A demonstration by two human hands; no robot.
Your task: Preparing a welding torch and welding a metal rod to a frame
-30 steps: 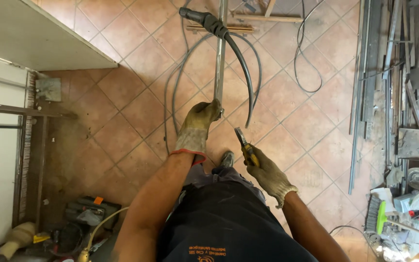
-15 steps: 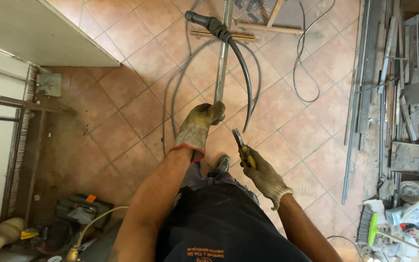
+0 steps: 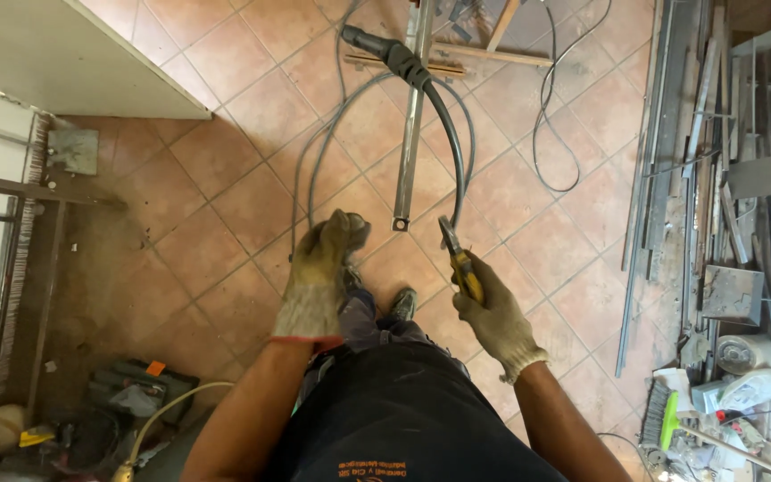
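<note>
I look straight down at a terracotta tiled floor. My right hand [image 3: 495, 314], in a worn work glove, is closed around the yellow handle of a pair of pliers [image 3: 459, 259], jaws pointing away from me. My left hand [image 3: 321, 268], also gloved, hangs over the floor with the fingers curled and nothing visible in it. Just ahead of both hands lies a long square steel tube [image 3: 412, 125], its near end between them. A black welding torch [image 3: 394, 55] with a thick grey hose [image 3: 453, 152] loops across the tube. My shoes [image 3: 403, 303] show below.
Steel bars and offcuts [image 3: 689, 152] lie stacked along the right. A thin black cable [image 3: 551, 125] loops beside them. A green-handled brush [image 3: 662, 424] and clutter sit at the lower right, a dark tool bag [image 3: 136, 393] at the lower left, a white counter [image 3: 55, 54] at the upper left.
My left hand has pulled back toward me and to the left, away from the tube's end. The pliers stayed in my right hand, now nearer the hose.
</note>
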